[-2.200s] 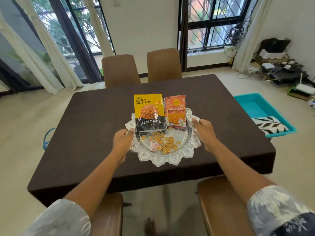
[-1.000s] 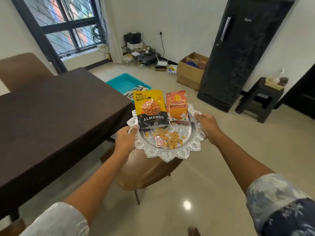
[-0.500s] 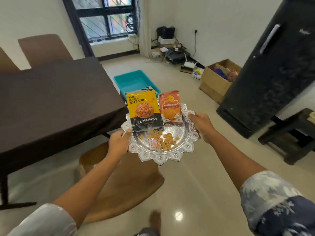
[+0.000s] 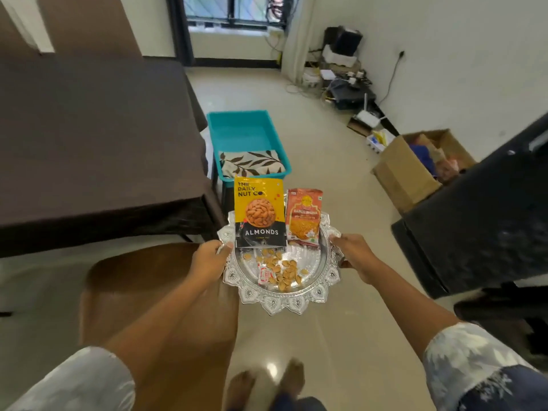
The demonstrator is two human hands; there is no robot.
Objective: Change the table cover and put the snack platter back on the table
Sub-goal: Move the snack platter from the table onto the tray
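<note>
I hold the silver snack platter in the air over the floor, right of the table. My left hand grips its left rim and my right hand grips its right rim. On it lie a yellow-and-black almond packet, an orange snack packet, loose nuts and a small white sachet. The table at the left wears a dark brown cover. A folded leaf-print cloth lies in a teal tub beside the table.
A brown chair stands below my left arm. A black fridge is at the right, with an open cardboard box behind it. Cables and electronics clutter the far wall. My bare feet show on the glossy floor.
I lifted the platter off the table and turned right with it, then swung back left. The table has shifted to the left of the view and the teal tub is now straight ahead.
</note>
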